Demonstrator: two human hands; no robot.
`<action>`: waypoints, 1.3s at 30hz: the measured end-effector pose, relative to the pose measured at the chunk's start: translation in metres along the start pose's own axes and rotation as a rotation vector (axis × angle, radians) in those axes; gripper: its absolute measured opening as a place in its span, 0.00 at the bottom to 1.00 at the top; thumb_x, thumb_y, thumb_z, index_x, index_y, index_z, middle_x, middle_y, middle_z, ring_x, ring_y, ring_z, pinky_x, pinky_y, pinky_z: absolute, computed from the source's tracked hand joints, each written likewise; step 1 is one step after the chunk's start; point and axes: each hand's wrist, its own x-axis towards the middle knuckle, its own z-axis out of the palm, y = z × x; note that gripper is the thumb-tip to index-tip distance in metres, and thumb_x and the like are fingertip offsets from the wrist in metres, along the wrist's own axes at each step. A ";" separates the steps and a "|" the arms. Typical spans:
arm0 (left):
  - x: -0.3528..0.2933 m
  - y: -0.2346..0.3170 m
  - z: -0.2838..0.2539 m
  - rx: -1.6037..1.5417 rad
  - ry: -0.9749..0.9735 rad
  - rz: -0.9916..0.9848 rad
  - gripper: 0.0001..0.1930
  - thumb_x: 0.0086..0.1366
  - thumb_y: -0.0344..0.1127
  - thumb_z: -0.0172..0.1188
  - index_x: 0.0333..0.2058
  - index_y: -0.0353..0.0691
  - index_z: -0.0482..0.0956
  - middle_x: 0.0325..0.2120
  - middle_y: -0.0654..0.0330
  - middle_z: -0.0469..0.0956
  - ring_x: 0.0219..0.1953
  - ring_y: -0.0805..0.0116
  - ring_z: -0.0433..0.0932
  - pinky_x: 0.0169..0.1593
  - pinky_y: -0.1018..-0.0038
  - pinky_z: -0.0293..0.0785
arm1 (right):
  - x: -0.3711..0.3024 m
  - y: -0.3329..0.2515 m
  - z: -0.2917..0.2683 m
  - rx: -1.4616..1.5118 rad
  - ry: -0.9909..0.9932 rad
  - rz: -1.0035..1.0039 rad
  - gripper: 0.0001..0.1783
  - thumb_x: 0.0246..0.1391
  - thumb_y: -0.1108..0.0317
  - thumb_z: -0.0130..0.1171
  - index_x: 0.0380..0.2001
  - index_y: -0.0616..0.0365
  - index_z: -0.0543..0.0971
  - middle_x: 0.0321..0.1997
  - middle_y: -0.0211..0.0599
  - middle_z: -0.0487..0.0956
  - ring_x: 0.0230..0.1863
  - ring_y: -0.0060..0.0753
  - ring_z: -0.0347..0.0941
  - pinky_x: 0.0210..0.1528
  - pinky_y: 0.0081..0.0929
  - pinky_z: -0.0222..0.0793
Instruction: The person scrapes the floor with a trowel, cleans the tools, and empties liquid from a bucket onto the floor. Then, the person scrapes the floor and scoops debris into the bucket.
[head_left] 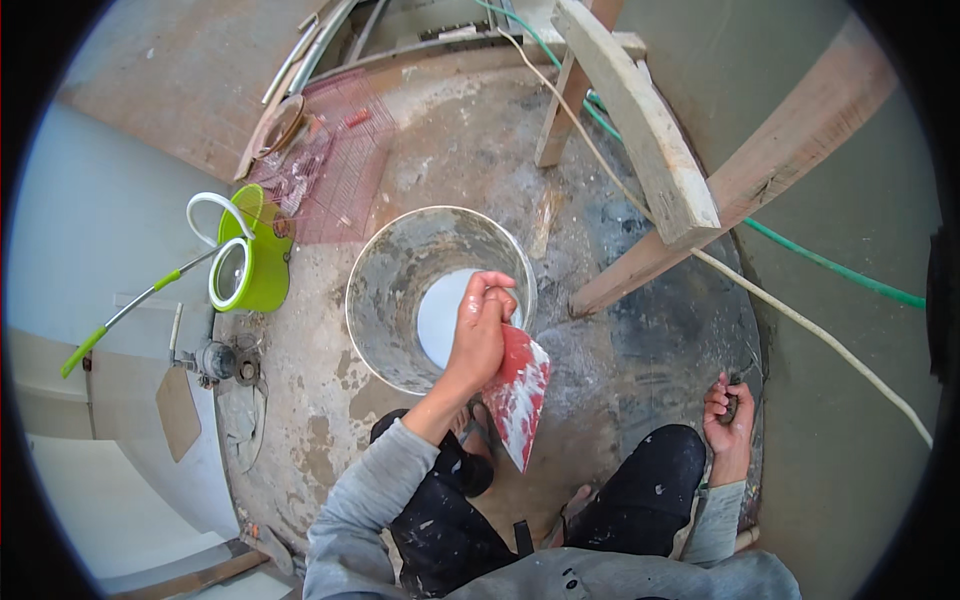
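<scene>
Gripping a red tapering tool (522, 385) in the left hand (482, 335), its fingers (490, 283) curled in; exact hold partly hidden by the hand itself. Tool face smeared with white material; pointed end directed toward the person, lying in view past the near right rim of a large round tub (385, 290). Left hand overlaps the tub's opening; contact between tool and rim cannot be determined. Tub interior grey and stained, with white liquid (436, 318) at the bottom. Right hand (733, 425) well apart, at the person's right side, fingers closed around a small dark object (732, 403), type unclear. Person wears a grey long-sleeved top (375, 490) and dark trousers (645, 495) with white specks. Tub stands on a stained, patchy floor (335, 385). Left of tub: lime-green bucket (266, 268) with a white ring-shaped basket, plus a green-handled pole (165, 280) slanting away from it. Beyond these, toward the upper left: a pinkish wire rack (345, 150). Right of tub: slanted timber post (760, 140) meeting a pale plank (640, 125); a cream hose (800, 315) and a green hose (840, 268) run alongside.
</scene>
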 end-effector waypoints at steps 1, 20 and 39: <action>0.003 0.000 0.006 -0.044 -0.045 -0.039 0.09 0.63 0.24 0.36 0.38 0.38 0.65 0.22 0.69 0.61 0.25 0.81 0.57 0.30 0.84 0.56 | -0.008 0.004 0.003 -0.004 0.043 -0.002 0.11 0.43 0.76 0.50 0.34 0.61 0.74 0.25 0.33 0.70 0.22 0.23 0.64 0.21 0.15 0.65; -0.034 0.070 -0.192 0.886 0.768 -0.528 0.19 0.63 0.43 0.52 0.45 0.34 0.66 0.31 0.57 0.74 0.34 0.70 0.72 0.39 0.73 0.67 | 0.011 0.302 0.114 -0.567 0.569 -0.022 0.30 0.40 0.69 0.71 0.46 0.50 0.66 0.40 0.30 0.74 0.43 0.25 0.72 0.33 0.31 0.71; -0.024 0.011 -0.181 0.851 -0.113 -0.669 0.16 0.54 0.34 0.58 0.41 0.31 0.75 0.30 0.51 0.80 0.32 0.62 0.80 0.39 0.71 0.74 | 0.001 0.264 0.096 -0.858 0.722 -0.372 0.25 0.33 0.78 0.62 0.40 0.63 0.69 0.35 0.34 0.75 0.34 0.28 0.72 0.37 0.26 0.68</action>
